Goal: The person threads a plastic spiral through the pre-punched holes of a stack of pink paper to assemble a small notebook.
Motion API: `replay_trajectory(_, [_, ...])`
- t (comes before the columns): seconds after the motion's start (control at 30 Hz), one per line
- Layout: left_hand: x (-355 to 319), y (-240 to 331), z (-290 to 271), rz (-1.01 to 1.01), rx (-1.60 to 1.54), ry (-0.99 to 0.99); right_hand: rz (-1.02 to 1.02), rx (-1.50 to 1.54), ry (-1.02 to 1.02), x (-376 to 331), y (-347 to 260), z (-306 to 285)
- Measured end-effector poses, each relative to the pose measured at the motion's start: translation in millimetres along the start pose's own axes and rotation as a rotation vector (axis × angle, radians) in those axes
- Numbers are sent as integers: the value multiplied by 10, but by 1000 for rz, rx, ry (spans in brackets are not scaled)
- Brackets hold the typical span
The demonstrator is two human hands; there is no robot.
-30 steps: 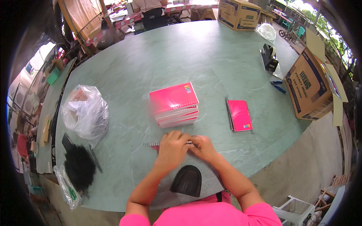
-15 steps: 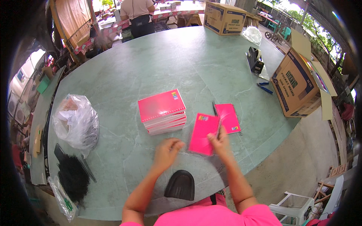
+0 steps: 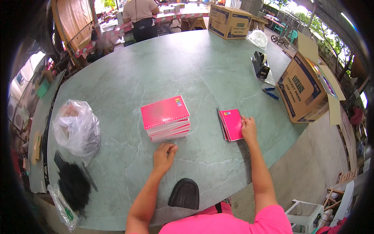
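Note:
My right hand point(image 3: 249, 129) grips the right edge of a small pink spiral notebook point(image 3: 233, 124), fingers and thumb closed on it. This notebook lies over at least one other, whose dark coil shows along the left side. To its left stands a stack of pink notebooks point(image 3: 165, 113) with white page edges, its top cover lying face up. Just in front of that stack, my left hand point(image 3: 165, 156) rests low over the table with its fingers curled in and nothing visible in them. A black rounded pad point(image 3: 184, 194) lies near the table edge between my forearms.
At the left sit a clear plastic bag point(image 3: 76, 128), a heap of black coils point(image 3: 73, 183) and a flat plastic packet point(image 3: 62, 208). On the right are an open carton point(image 3: 302, 87), blue pliers point(image 3: 270, 93) and a tape dispenser point(image 3: 260, 65). Farther back stands a closed carton point(image 3: 229, 22); a person point(image 3: 141, 17) is beyond.
My right hand has moved up and right, laying the held notebook over the one on the table. My left hand has shifted slightly left, fingers still curled.

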State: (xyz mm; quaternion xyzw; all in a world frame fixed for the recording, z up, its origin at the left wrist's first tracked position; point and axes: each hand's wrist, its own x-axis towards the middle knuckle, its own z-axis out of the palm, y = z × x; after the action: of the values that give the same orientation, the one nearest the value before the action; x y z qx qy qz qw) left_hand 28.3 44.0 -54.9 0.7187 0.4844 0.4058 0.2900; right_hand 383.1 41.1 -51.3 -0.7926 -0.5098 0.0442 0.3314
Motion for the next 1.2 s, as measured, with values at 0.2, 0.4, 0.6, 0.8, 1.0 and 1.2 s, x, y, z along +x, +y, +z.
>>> replay_trajectory(0.2, [2,0,23,12,-32,20,-130,131,98,-150,-157,-187])
replay_trajectory(0.4, [-1,31,8,-21,-34,-12,-570,-39,-216,-370,-266,-449])
replay_trajectory(0.6, [-21,-3,-8,27,21,4,-395,-57,-378,-333,-397,-430])
replay_trajectory(0.8, [-14,-13,22,6,48,0,-739,169,128,-279,-1666,-460])
replay_trajectory(1.0, [8,-79,41,47,70,8,-1039,140,82,-440,-2465,145])
replay_trajectory(1.2, [-26,-71,8,62,84,34,-1033,161,-65,-490,-2367,229])
